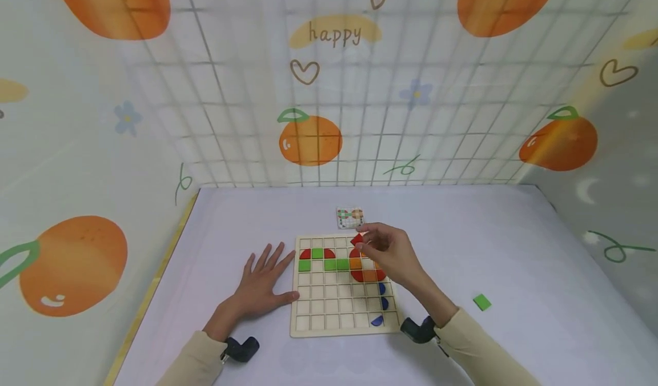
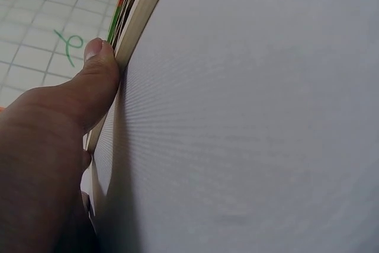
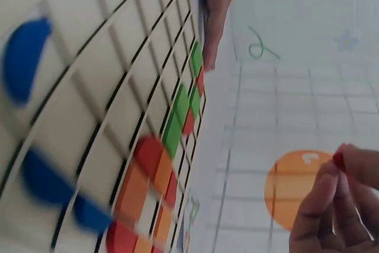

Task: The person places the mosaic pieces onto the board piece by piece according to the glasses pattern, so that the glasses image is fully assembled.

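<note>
A wooden grid board (image 1: 320, 306) lies on the table with green, red, orange and blue tiles set in its cells. My left hand (image 1: 261, 286) rests flat on the table, fingers spread, its thumb and index finger touching the board's left edge. Above the board's upper right, my right hand (image 1: 389, 252) pinches a red tile (image 1: 357, 240) between thumb and fingers. That hand hides part of the board's right side. In the right wrist view the red tile (image 3: 339, 159) shows only as a small bit between the fingertips.
A small pattern card (image 1: 350, 217) lies just beyond the board's far edge. One loose green tile (image 1: 482, 302) is on the table to the right. Three blue pieces (image 1: 384, 304) sit along the board's lower right. A printed curtain (image 1: 247, 146) stands behind the table.
</note>
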Demonstrator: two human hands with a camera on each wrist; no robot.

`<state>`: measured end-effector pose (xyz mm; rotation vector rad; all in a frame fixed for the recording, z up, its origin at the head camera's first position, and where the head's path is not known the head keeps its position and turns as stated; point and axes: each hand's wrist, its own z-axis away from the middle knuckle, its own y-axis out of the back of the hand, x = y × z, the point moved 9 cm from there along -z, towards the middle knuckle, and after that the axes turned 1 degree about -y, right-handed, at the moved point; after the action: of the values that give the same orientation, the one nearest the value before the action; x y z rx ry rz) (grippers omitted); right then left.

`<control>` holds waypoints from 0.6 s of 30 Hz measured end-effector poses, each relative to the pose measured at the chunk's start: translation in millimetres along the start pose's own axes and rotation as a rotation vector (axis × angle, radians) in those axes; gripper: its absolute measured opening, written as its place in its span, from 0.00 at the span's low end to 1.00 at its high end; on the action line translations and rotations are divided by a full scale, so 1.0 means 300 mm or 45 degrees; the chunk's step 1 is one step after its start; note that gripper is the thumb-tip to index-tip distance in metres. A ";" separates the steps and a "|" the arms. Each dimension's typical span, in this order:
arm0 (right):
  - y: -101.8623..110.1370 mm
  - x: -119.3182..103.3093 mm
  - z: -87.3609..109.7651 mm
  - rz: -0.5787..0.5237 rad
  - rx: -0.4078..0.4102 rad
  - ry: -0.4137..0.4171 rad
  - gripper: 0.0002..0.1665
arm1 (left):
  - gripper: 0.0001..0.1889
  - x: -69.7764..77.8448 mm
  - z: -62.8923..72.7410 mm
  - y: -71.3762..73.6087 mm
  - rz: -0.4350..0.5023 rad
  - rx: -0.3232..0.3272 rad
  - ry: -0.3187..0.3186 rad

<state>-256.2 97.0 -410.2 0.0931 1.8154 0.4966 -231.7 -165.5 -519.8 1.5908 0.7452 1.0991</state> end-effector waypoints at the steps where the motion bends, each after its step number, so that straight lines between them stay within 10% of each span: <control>1: -0.017 -0.003 -0.009 -0.022 -0.010 0.001 0.14 | 0.51 0.000 0.000 -0.001 -0.005 -0.003 0.001; 18: -0.257 0.008 -0.050 -0.010 -0.206 -0.038 0.11 | 0.51 -0.007 -0.006 -0.007 -0.021 0.001 -0.015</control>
<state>-256.4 23.8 -438.3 -0.0179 1.7392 0.6311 -233.9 -166.0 -522.4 1.5882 0.7498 1.0767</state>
